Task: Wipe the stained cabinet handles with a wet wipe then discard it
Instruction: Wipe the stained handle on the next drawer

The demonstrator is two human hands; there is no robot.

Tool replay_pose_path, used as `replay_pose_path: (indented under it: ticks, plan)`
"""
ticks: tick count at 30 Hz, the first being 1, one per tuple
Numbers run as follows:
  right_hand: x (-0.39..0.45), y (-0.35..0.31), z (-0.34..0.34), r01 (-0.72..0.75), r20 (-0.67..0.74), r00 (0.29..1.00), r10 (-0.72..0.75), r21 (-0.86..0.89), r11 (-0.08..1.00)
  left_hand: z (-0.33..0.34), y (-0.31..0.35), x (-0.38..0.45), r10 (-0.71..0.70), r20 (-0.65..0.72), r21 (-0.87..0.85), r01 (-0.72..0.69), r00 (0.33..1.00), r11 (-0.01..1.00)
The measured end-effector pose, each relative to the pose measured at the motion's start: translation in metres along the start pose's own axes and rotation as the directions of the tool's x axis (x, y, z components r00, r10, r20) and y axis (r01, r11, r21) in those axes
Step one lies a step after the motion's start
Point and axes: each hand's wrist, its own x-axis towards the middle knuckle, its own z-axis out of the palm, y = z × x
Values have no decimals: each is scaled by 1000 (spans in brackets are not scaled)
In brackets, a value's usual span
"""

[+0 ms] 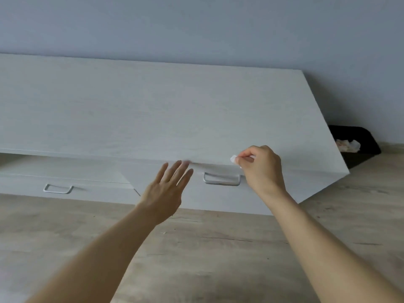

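A low white cabinet (153,110) stands against the wall. Its front has two metal handles: the right handle (222,179) and the left handle (58,189). My right hand (262,169) is just right of and above the right handle, its fingertips pinched on a small white wet wipe (233,159). A thin blurred strip of the wipe seems to stretch left along the cabinet's front edge toward my left hand (166,191). That hand is spread flat with fingers apart, left of the right handle, holding nothing that I can make out.
A black bin (369,138) with crumpled paper (347,145) inside stands on the floor behind the cabinet's right end. Light wooden floor (218,248) lies in front of the cabinet. A grey wall rises behind.
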Motion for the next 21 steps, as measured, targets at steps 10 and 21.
replay_pose_path:
  ticks: [10, 21]
  plan:
    - [-18, 108, 56, 425, -279, 852, -443, -125, 896, 162, 25, 44, -70, -676, 27, 120, 733, 992]
    - [-15, 132, 80, 291, -338, 887, -314, -118, 949, 184, 27, 62, -99, -847, -51, 105, 523, 993]
